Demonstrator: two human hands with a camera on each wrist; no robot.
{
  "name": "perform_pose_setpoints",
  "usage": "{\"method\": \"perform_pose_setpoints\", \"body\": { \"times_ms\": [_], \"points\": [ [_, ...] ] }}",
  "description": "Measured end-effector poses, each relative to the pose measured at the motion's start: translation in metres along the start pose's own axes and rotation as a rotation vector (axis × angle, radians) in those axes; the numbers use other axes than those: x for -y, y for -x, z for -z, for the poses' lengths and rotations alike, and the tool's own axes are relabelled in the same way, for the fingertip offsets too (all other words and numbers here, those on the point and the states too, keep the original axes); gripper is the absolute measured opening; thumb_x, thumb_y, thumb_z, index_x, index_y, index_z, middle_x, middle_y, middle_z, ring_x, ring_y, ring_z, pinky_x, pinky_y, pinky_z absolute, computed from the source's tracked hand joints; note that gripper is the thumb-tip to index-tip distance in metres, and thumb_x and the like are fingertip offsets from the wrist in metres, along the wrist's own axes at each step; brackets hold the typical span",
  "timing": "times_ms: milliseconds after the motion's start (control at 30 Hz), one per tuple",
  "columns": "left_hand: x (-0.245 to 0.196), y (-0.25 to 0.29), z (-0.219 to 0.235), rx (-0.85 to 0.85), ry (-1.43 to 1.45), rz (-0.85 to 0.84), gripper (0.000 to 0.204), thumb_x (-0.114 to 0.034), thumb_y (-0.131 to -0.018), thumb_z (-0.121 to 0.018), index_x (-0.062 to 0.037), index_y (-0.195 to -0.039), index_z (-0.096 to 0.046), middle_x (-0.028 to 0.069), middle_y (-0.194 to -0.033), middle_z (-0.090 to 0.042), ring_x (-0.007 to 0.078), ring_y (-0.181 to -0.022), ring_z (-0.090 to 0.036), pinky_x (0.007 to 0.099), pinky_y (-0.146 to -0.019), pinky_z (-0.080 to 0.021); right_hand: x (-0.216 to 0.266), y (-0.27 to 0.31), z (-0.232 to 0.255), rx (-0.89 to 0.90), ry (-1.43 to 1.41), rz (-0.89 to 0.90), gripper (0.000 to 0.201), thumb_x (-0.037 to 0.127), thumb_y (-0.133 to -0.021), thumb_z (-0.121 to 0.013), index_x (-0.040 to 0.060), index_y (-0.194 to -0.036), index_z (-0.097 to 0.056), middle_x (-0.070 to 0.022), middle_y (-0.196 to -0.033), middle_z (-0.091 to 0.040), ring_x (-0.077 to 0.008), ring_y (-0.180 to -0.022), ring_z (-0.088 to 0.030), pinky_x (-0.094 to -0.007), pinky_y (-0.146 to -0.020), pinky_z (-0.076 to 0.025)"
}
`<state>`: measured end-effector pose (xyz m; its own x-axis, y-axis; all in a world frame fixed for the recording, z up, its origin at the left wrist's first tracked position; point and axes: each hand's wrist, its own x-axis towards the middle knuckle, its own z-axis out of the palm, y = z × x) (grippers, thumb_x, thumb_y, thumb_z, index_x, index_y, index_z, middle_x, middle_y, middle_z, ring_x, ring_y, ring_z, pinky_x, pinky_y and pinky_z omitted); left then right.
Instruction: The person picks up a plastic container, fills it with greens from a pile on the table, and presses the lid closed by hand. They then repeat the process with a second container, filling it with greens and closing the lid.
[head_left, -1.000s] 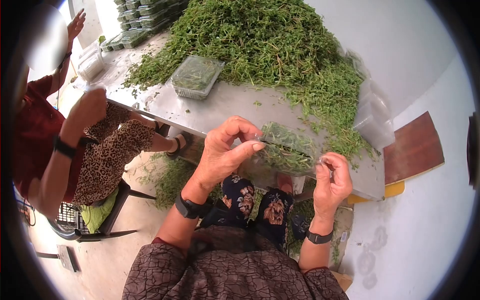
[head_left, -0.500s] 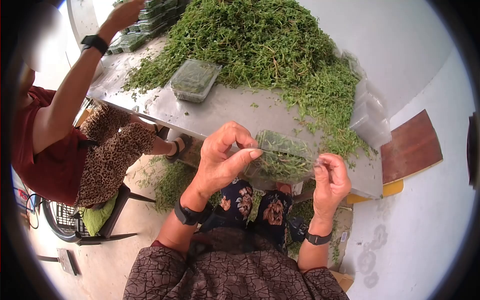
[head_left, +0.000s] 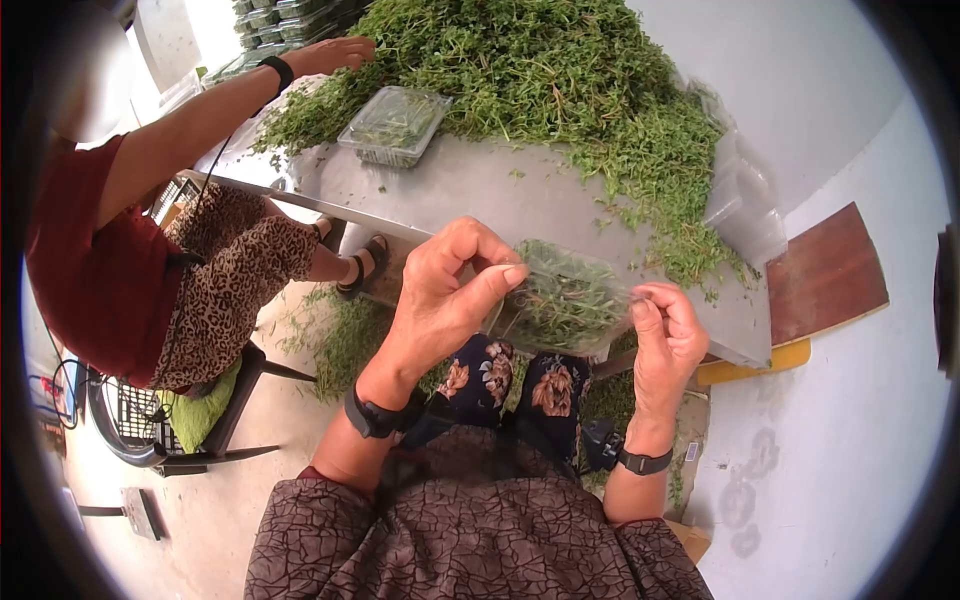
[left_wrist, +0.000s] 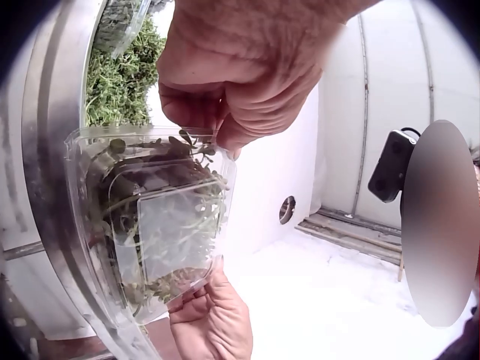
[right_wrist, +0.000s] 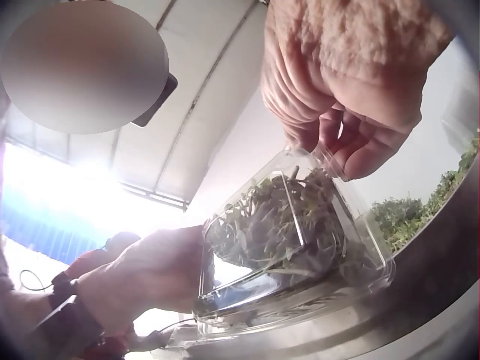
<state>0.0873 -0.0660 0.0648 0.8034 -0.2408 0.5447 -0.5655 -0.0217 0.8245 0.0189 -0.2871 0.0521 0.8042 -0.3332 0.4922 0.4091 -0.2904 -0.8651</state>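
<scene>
— What has shifted since a second ago?

— Little with the box: it stays at the middle of the head view, only tipped a touch. The other person's arm [head_left: 215, 95], raised at the upper left before, now stretches across to the herb pile [head_left: 540, 90] at the top of the frame.

— Where is the plastic box [head_left: 562, 300] held?

— Just off the near edge of the steel table [head_left: 470, 195], above the lap. The left hand [head_left: 440, 300] pinches its left rim with thumb and curled fingers; the right hand [head_left: 665, 335] pinches the right rim the same way. The left wrist view shows the box [left_wrist: 150, 217] gripped top and bottom, the lid down over the greens.

— How would it handle?

— Light, I'd judge, with thin clear walls that flex and could crack or pop open if squeezed in the middle. The rims and corners look like the stiff parts, so hold there. The plastic is smooth and may slip.

— And the surroundings?

— A second box [head_left: 393, 125] sits on the table at the foot of the pile, more are stacked at the upper left, and loose sprigs litter the pale floor [head_left: 210, 510]. A white wall [head_left: 850, 120] fills the right side.
</scene>
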Motion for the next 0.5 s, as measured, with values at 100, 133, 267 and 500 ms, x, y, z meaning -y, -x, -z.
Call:
{"method": "perform_pose_setpoints", "body": {
  "times_ms": [100, 133, 267, 500],
  "points": [
    [-0.003, 0.003, -0.002, -0.012, 0.034, 0.036, 0.007, -0.002, -0.081, -0.066, -0.0025, -0.08, -0.059, 0.0003, -0.079, -0.056, 0.0082, -0.071, -0.051, 0.0233, -0.065, -0.042, 0.002, 0.003, 0.001, 0.0, 0.028, 0.032, 0.014, 0.008, -0.086, -0.068, -0.0035, -0.09, -0.061, -0.0062, -0.094, -0.061, -0.0092, -0.078, -0.052, -0.0222, -0.069, -0.042],
    [-0.004, 0.005, -0.002, -0.018, 0.066, 0.057, 0.007, -0.002, -0.081, -0.066, -0.0026, -0.08, -0.059, 0.0001, -0.079, -0.057, 0.0083, -0.071, -0.051, 0.0234, -0.065, -0.042, 0.005, 0.004, 0.001, -0.004, 0.025, 0.041, 0.013, 0.008, -0.086, -0.067, -0.0032, -0.089, -0.061, -0.0063, -0.093, -0.061, -0.0092, -0.078, -0.051, -0.022, -0.069, -0.042],
    [-0.011, 0.009, 0.0, -0.008, 0.022, 0.054, 0.006, 0.0, -0.081, -0.065, -0.0022, -0.08, -0.059, 0.0004, -0.079, -0.056, 0.008, -0.071, -0.051, 0.023, -0.065, -0.042, 0.011, 0.007, 0.002, -0.014, 0.046, 0.088, 0.011, 0.006, -0.086, -0.066, -0.0025, -0.088, -0.06, -0.0064, -0.091, -0.061, -0.0092, -0.075, -0.051, -0.0221, -0.067, -0.042],
    [-0.023, 0.013, 0.004, -0.023, -0.015, -0.041, 0.005, 0.001, -0.08, -0.065, -0.0012, -0.08, -0.06, 0.0017, -0.081, -0.056, 0.0086, -0.072, -0.051, 0.0228, -0.064, -0.042, 0.021, 0.009, 0.004, -0.026, 0.13, 0.198, 0.012, 0.006, -0.083, -0.068, -0.0013, -0.087, -0.059, -0.0081, -0.088, -0.061, -0.011, -0.07, -0.052, -0.0231, -0.063, -0.042]
  ]
}}
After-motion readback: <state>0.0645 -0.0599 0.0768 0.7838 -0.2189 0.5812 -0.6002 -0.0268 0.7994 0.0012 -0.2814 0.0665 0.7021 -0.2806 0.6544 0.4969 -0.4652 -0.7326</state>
